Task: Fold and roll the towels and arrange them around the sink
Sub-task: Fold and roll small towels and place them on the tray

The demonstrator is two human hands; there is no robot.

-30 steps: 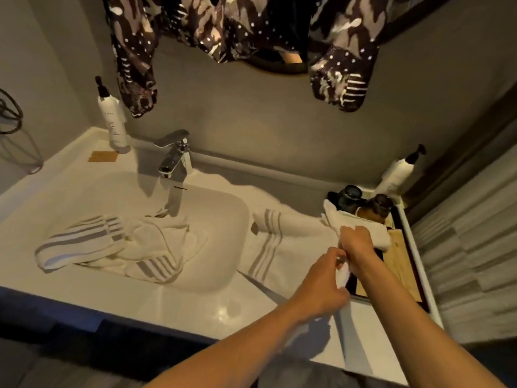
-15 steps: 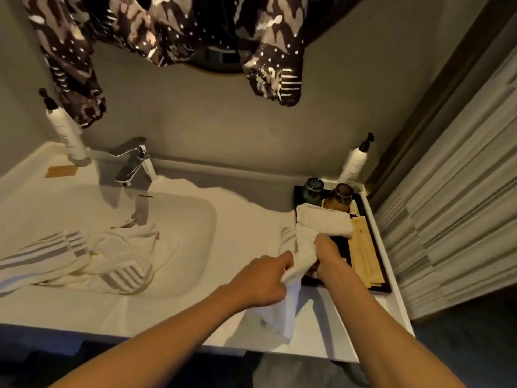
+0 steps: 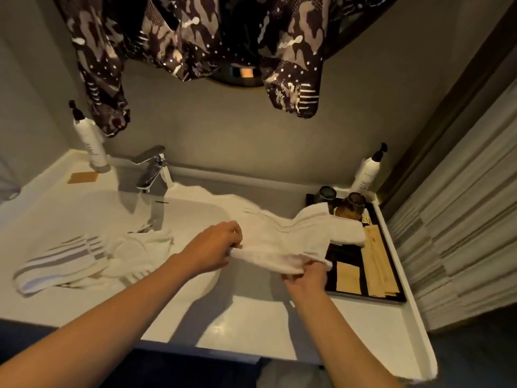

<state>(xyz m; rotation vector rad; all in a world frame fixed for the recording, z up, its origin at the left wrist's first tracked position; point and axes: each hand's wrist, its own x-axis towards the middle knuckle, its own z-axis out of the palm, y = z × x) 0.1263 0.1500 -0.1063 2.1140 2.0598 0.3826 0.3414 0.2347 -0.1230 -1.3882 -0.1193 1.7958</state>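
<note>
A white towel [image 3: 293, 236] is stretched above the counter to the right of the sink basin [image 3: 193, 208]. My left hand [image 3: 215, 247] pinches its near left edge. My right hand [image 3: 306, 275] grips its near right corner from below. The towel's far end drapes over the black tray [image 3: 372, 296]. A second towel [image 3: 84, 256], white with grey stripes, lies crumpled in the basin and over its left rim.
A chrome faucet [image 3: 152, 170] stands behind the basin. Pump bottles stand at the back left [image 3: 89, 141] and back right [image 3: 368, 172]. Two dark jars [image 3: 327, 194] and tan packets rest on the tray. Patterned fabric [image 3: 179, 32] hangs overhead; a curtain [image 3: 461, 219] is on the right.
My hands have moved apart and spread the white towel out sideways; before, they held it bunched and hanging by the tray. The view swung back left.
</note>
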